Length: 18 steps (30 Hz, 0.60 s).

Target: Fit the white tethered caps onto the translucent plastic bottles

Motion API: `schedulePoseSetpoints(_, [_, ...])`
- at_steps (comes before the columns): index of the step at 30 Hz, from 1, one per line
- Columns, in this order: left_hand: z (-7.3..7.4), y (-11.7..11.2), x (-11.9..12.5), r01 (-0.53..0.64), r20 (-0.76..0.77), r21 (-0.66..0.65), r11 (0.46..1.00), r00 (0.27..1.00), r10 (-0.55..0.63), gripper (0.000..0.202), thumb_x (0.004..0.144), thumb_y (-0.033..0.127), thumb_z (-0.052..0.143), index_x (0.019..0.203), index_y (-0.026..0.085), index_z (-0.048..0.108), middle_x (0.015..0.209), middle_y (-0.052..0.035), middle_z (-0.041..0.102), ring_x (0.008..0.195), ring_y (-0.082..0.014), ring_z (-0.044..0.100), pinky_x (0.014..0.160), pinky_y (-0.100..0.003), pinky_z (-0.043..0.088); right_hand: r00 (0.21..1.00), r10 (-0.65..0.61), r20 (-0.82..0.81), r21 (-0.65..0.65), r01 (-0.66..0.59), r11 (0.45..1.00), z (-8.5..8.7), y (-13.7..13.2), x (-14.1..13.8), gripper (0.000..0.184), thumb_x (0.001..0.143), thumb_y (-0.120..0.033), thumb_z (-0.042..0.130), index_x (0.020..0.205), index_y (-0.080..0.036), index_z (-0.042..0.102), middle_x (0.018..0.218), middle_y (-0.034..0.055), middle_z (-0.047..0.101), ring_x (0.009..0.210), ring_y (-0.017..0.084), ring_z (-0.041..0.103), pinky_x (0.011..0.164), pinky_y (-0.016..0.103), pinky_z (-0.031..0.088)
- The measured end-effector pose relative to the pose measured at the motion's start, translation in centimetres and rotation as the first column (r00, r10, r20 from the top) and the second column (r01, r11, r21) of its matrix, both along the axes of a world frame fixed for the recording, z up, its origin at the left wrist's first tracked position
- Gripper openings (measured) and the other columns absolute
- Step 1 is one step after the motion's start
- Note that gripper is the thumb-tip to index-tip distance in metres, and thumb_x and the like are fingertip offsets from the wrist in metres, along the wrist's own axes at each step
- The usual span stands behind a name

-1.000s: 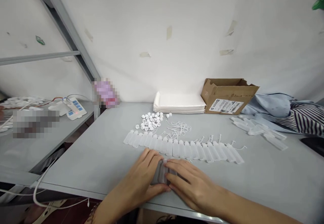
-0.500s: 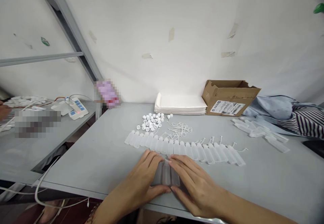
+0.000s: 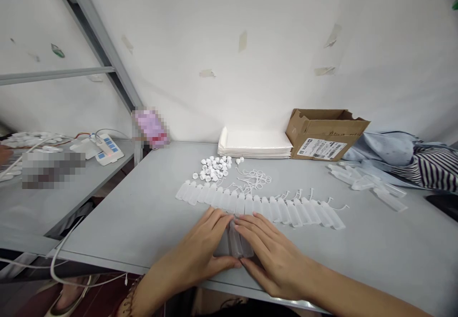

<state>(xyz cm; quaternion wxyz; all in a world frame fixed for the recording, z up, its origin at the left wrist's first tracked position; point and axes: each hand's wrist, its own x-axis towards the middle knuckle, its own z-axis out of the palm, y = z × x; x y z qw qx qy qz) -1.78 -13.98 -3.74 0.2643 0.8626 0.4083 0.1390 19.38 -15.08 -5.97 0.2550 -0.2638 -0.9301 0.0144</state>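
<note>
Both hands lie on the grey table (image 3: 136, 221) near its front edge, cupped round a small group of clear plastic bottles (image 3: 236, 243). My left hand (image 3: 200, 255) presses the group from the left, fingers together, thumb under it. My right hand (image 3: 275, 257) closes on it from the right. Just beyond my fingertips runs a long row of clear bottles (image 3: 261, 205) lying side by side, some with thin white strings.
Behind the row lie a heap of small white caps (image 3: 213, 168), loose white strings (image 3: 255, 179), a stack of white sheets (image 3: 255, 144) and a cardboard box (image 3: 324, 133). More clear bottles (image 3: 368, 185) and cloth (image 3: 404, 157) are at right. A side table with a power strip (image 3: 106, 149) stands left.
My hands have slid the held group of bottles a little forward toward the long row and drawn closer together round it. The camera view shifted slightly.
</note>
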Motion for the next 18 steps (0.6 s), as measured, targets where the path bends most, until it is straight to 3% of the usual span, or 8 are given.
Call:
schedulePoseSetpoints(7, [0.39,-0.30,-0.01,0.006,0.064,-0.052,0.999,0.998,-0.002,0.042,0.083,0.034,0.063,0.120,0.024,0.048,0.119,-0.0058,0.052,0.114,-0.0237,0.046,0.098,-0.041,0.043,1.000,0.010,-0.006,-0.028,-0.011,1.000,-0.17,0.00,0.10,0.044,0.087,-0.016,0.046,0.128,-0.001,0.043,0.123,0.0228,0.060,0.122,0.029,0.051,0.102,0.052,0.042])
schedulePoseSetpoints(18, [-0.36,-0.62,-0.43,-0.047,0.098,-0.128,0.991,0.993,0.060,0.042,0.079,0.024,0.067,0.117,0.027,0.050,0.119,-0.0027,0.053,0.115,-0.0217,0.046,0.099,-0.040,0.042,1.000,0.027,-0.010,-0.087,-0.028,0.996,-0.33,-0.07,0.19,0.045,0.088,-0.017,0.046,0.129,0.000,0.040,0.124,0.0237,0.058,0.126,0.029,0.047,0.105,0.053,0.039])
